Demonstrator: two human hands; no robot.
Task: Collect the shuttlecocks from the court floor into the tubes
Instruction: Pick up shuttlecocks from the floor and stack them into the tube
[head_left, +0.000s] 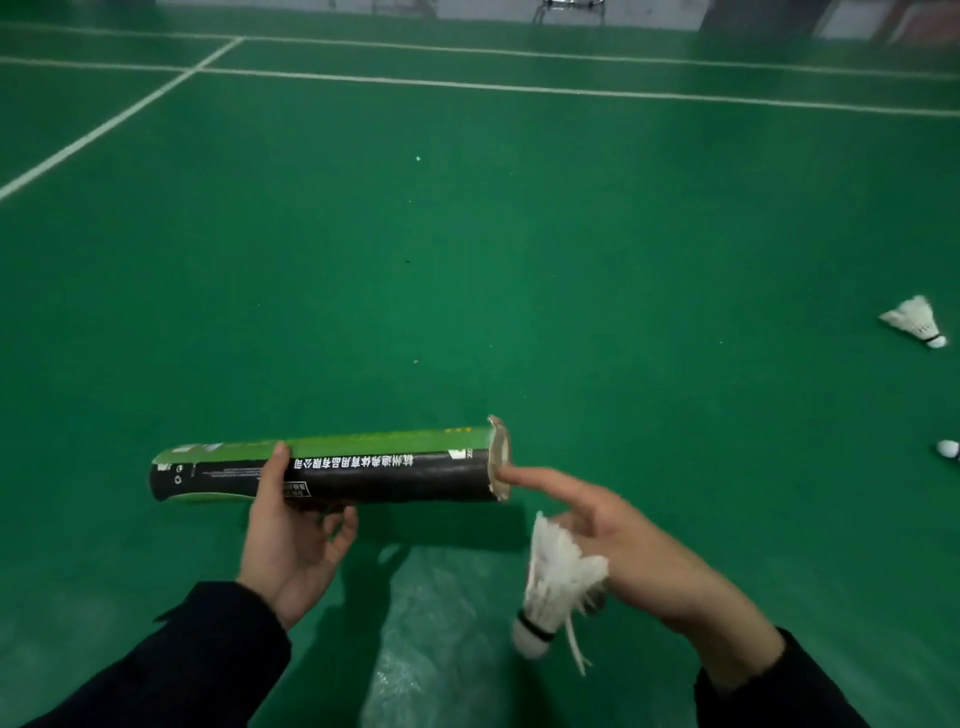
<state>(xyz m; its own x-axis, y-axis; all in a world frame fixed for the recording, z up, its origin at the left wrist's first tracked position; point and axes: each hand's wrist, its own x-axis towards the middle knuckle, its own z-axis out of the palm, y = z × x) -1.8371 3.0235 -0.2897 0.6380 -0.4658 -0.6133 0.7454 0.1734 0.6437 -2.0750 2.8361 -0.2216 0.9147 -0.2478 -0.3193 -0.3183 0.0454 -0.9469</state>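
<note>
- The tube (332, 470) is gripped level by the left hand (291, 535).
- A shuttlecock (553, 587) is held in the right hand (639, 551); its forefinger is laid against the tube's mouth.
- Two shuttlecocks (914, 319) are seen on the floor (467, 249), well right of both grips.

Wide bare green floor (467, 234) lay ahead and to the left, only white lines (104, 127) crossing it. The tube (332, 470) lay level across the near middle, gripped by the left hand (291, 535). Its ragged open end faced right, partly blocked by the right hand's (628, 540) forefinger at the rim; a worn shuttlecock (550, 587) hung under that hand. Two shuttlecocks on the floor (far right edge): one (914, 322) whole, another (948, 449) cut off. Chair legs (569, 10) stood far back.
</note>
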